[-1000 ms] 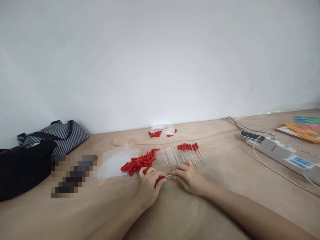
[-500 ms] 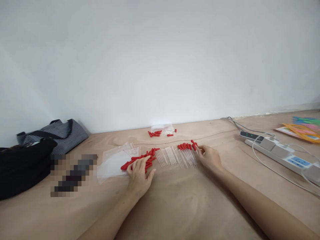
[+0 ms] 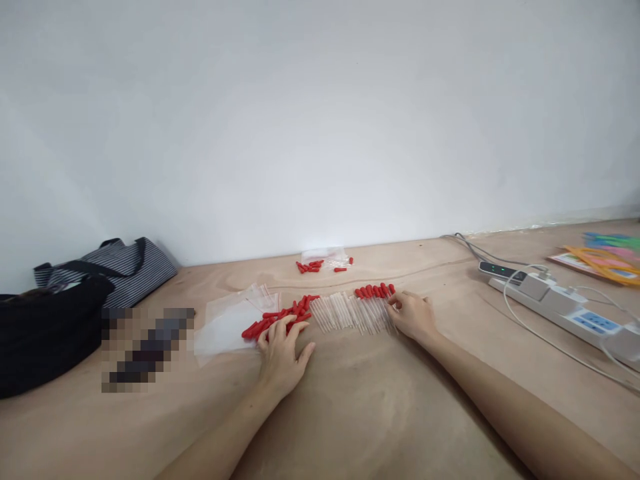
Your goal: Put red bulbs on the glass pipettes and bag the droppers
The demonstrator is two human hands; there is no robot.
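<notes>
Left end of worktop (image 3: pixel 370 400): black cloth bag (image 3: pixel 55 340) slumped in front of striped bag (image 3: pixel 150 263); blurred-out patch (image 3: pixel 150 347) beside them, contents unreadable; then clear zip bags (image 3: pixel 227 327) lying flat; red rubber bulbs (image 3: pixel 277 321) heaped loosely against their right side, pointing every which way, no shared axis.

Left hand (image 3: pixel 283 350) over near edge of that heap, palm down, fingers loosely spread, no grasp visible; beyond, close to worktop's far edge, a small cluster of bulbs by a small clear bag (image 3: pixel 325 256).

Next, mid-worktop, bare tubes (image 3: pixel 333 313), likely dropper stems, side by side in a row; long axes roughly parallel, slanting from far-left to near-right; at the row's right part, bulb-fitted droppers (image 3: pixel 375 291), red ends towards worktop's far edge, tips towards near edge, same slant.

Right hand (image 3: pixel 413 313) at row's right end, thumb and index close together at the last dropper; pinching or just nudging, not clear; step in hand looks like lining up a fitted dropper; next move seems to call for a clean release without rolling its neighbours, then one bulb and one tube.

Towards right edge: power strip (image 3: pixel 570 310) with plugs and cables; coloured plastic pieces (image 3: pixel 607 257) near the far-right corner.
</notes>
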